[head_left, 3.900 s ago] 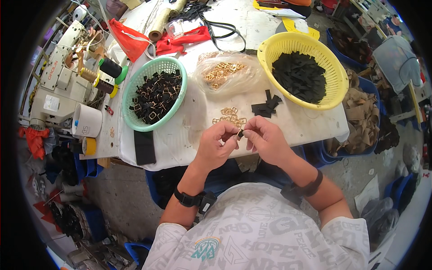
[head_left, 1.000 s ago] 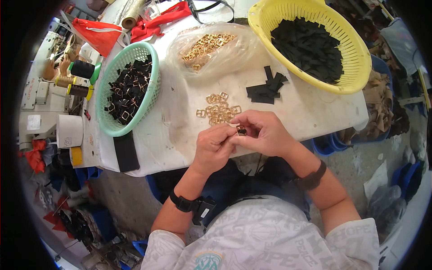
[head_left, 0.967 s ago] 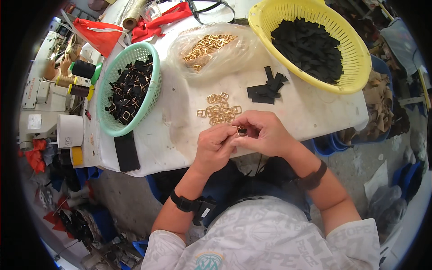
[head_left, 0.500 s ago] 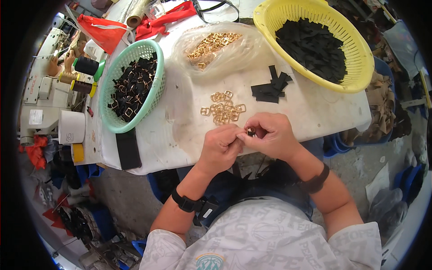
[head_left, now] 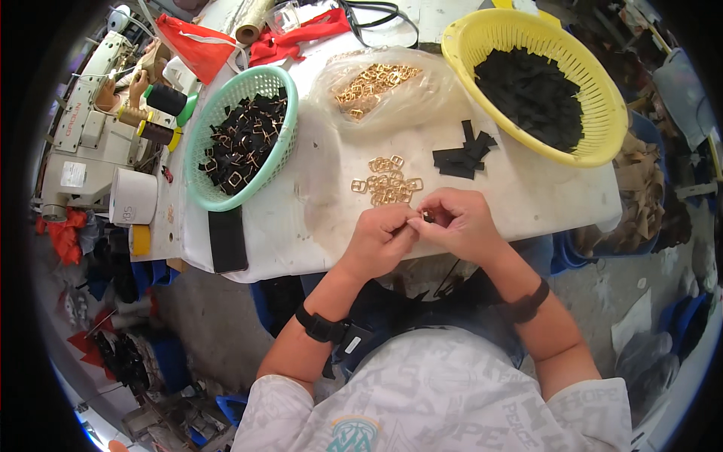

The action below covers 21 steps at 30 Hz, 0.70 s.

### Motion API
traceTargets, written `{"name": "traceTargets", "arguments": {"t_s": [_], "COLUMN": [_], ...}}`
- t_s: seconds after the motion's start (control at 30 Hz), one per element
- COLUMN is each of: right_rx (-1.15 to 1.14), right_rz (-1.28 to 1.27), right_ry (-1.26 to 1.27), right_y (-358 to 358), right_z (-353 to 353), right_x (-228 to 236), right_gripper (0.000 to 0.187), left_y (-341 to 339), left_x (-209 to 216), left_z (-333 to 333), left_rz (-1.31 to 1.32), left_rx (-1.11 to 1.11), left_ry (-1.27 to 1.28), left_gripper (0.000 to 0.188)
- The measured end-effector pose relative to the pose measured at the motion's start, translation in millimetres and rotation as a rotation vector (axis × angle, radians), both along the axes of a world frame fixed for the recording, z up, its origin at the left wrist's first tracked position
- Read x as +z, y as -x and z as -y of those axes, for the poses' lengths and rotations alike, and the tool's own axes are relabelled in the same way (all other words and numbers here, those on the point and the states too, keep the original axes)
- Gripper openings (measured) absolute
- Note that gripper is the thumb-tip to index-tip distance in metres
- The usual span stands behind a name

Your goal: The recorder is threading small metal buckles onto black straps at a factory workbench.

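Both hands are closed and meet at the fingertips over the table's front edge. Between the thumb and fingers of my right hand [head_left: 465, 226] is a small gold buckle with a black strap piece [head_left: 428, 218], mostly hidden. My left hand [head_left: 381, 237] pinches right beside it; what lies in its fingertips is covered. Just beyond the hands lies a loose pile of gold buckles [head_left: 388, 186]. Flat black strap pieces [head_left: 461, 157] lie to the right of that pile.
A green basket [head_left: 197, 181] of black straps with buckles stands left, a dark phone [head_left: 227, 245] below it. A plastic bag [head_left: 433, 102] of buckles and a yellow basket [head_left: 614, 128] of black strips are farther back. A sewing machine [head_left: 90, 128] stands far left.
The whole view has shifted a little, so the table's things appear farther right. Both hands stay pinched together, and the buckle between them shows less.
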State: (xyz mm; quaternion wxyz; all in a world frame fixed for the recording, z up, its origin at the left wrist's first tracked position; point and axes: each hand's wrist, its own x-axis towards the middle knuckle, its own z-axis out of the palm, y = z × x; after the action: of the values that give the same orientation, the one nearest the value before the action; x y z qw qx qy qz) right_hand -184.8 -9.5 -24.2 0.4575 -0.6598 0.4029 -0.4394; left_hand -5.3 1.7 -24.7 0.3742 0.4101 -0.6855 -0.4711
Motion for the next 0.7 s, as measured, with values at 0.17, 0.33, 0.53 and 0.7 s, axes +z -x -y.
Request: {"name": "traceTargets", "arguments": {"t_s": [0.17, 0.33, 0.53, 0.7], "right_rx": [0.143, 0.181, 0.252, 0.324], "right_rz": [0.333, 0.365, 0.34, 0.281], "right_ry": [-0.266, -0.44, -0.453, -0.46], "right_y": [2.4, 12.8, 10.6, 13.2], "right_z": [5.2, 11.3, 12.8, 15.3], "right_x": [2.6, 2.2, 4.3, 6.1], "right_gripper": [0.018, 0.012, 0.01, 0.009], "left_y": [-4.5, -1.6, -3.6, -1.9], "left_x": [8.7, 13.5, 10.2, 10.6], "left_z": [3.1, 2.4, 3.4, 1.4], "left_rz": [-0.109, -0.183, -0.183, -0.199], "left_rx": [0.01, 0.035, 0.029, 0.025], "left_ry": [-0.281, -0.323, -0.335, -0.33], "left_gripper": [0.011, 0.014, 0.015, 0.014]}}
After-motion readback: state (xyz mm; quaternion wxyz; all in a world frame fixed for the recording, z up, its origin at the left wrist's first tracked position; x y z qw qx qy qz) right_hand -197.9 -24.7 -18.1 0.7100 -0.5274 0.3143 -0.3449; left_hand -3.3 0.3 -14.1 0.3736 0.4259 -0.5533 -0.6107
